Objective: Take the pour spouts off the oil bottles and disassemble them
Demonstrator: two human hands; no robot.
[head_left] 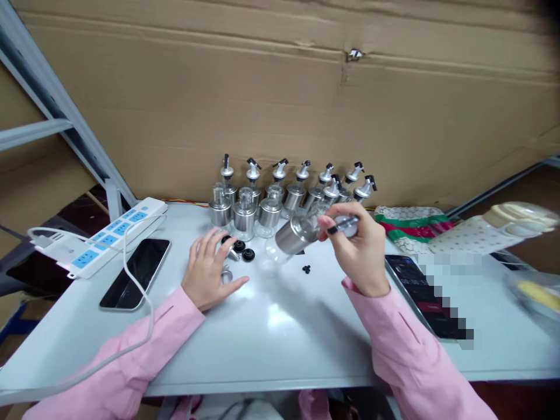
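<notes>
My right hand (359, 251) grips a glass oil bottle (294, 236) by its neck, with fingers wrapped round the black and silver pour spout (345, 225). The bottle has a steel sleeve and tilts, its clear base toward the lower left. My left hand (213, 269) is spread low over the table, fingers apart, beside black ringed stoppers (248, 255) and small silver parts (226, 275), some partly hidden under it. Several tiny black pieces (307, 269) lie between the hands. Behind stand bottles without spouts (244, 217) and a back row with spouts (303, 170).
On the left, a white power strip (118, 233) and a dark phone (136, 274) lie under a white cable (126, 256). To the right are another phone (424, 297), a patterned cloth (409, 224) and a dotted cup (472, 233). A cardboard wall (280, 105) rises behind.
</notes>
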